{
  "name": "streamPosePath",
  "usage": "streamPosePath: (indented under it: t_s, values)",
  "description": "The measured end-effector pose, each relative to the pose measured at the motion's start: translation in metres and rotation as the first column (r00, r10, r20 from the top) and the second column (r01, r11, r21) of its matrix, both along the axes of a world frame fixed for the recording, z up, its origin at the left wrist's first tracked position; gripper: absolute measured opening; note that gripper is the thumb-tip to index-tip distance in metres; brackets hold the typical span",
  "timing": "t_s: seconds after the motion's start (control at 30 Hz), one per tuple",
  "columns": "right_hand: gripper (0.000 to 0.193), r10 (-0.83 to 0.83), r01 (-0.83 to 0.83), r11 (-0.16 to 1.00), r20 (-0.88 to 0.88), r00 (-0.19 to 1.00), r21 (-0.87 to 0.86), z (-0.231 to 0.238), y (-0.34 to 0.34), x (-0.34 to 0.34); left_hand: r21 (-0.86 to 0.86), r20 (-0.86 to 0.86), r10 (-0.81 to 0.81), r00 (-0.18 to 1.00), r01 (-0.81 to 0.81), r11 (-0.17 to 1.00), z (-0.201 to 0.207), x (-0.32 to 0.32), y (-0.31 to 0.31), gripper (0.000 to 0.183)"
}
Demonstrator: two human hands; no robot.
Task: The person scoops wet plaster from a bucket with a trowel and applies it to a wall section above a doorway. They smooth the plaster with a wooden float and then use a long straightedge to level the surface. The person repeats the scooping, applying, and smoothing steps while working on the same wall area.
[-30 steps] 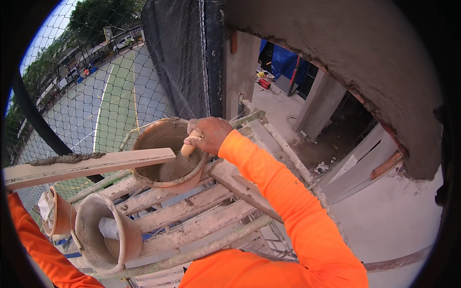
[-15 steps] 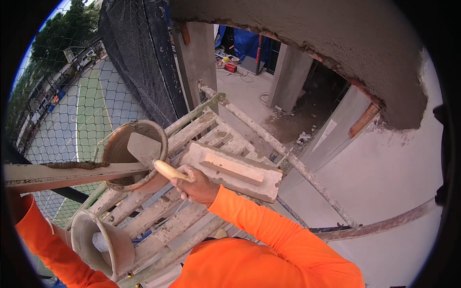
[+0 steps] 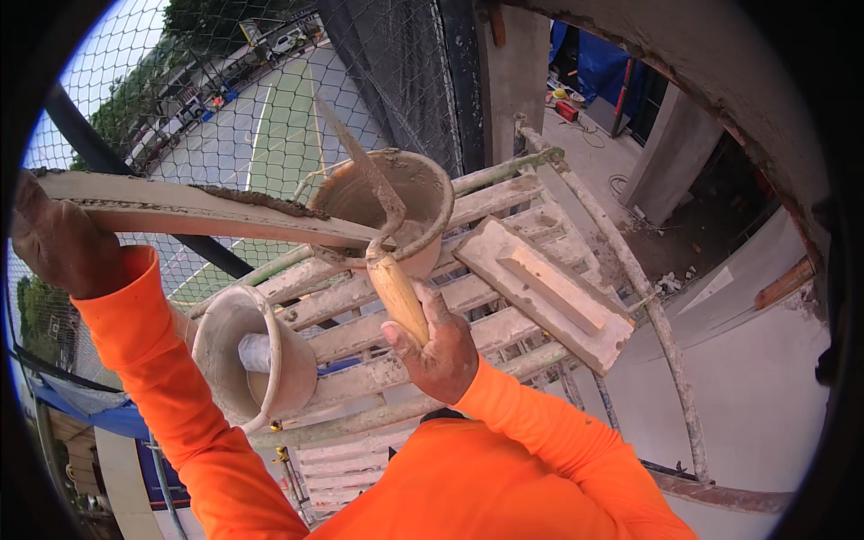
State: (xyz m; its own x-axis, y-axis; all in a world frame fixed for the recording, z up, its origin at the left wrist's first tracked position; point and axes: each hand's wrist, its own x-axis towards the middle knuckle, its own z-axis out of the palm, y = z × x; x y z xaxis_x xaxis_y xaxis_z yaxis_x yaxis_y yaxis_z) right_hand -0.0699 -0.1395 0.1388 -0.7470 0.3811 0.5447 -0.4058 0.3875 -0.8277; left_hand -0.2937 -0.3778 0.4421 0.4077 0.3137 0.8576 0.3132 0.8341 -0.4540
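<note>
My left hand is closed around one end of a long straight board, which has wet mortar along its top edge. In my right hand is a trowel, gripped by its wooden handle. The blade, seen nearly edge-on, points up across the mouth of a mortar-stained bucket. The trowel's neck overlaps the board's far end; whether they touch I cannot tell. To the right, a plastering float lies handle up on the slatted scaffold platform.
A second bucket, with something pale inside, stands nearer on the left. Scaffold slats with gaps run beneath, edged by a metal pipe. Wire netting rises at the left, a curved plastered wall at the right.
The view has swung left, bringing my left hand into sight on the board. The trowel has turned from blade flat over the bucket to blade upright and edge-on.
</note>
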Motion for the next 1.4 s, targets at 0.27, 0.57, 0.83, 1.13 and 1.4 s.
streamPosePath:
  t_s: [0.27, 0.57, 0.83, 1.13, 1.4]
  values:
    - [0.082, 0.332, -0.315, 0.94, -0.137, 0.933, 0.131, 0.073, -0.063, -0.003, -0.002, 0.036, -0.081, 0.996, 0.081, 0.997, -0.011, 0.014, -0.004, 0.03]
    - [0.07, 0.291, -0.221, 0.954, 0.443, 0.848, -0.203, 0.003, -0.008, -0.036, 0.164, 0.18, -0.414, 0.892, 0.388, 0.907, -0.023, 0.03, 0.007, 0.038]
    - [0.074, 0.121, -0.105, 0.991, 0.224, 0.967, -0.083, -0.006, -0.01, -0.022, 0.333, 0.253, -0.669, 0.699, 0.587, 0.738, -0.032, 0.045, 0.029, 0.046]
    - [0.065, 0.185, -0.118, 0.97, 0.329, 0.926, -0.215, -0.014, 0.018, -0.048, 0.345, 0.437, -0.811, 0.389, 0.76, 0.55, -0.033, 0.042, 0.007, 0.042]
    - [0.078, 0.4, -0.396, 0.916, -0.082, 0.913, 0.059, 0.056, -0.01, 0.042, -0.187, 0.065, -0.125, 0.99, 0.135, 0.973, -0.027, 0.023, -0.046, 0.034]
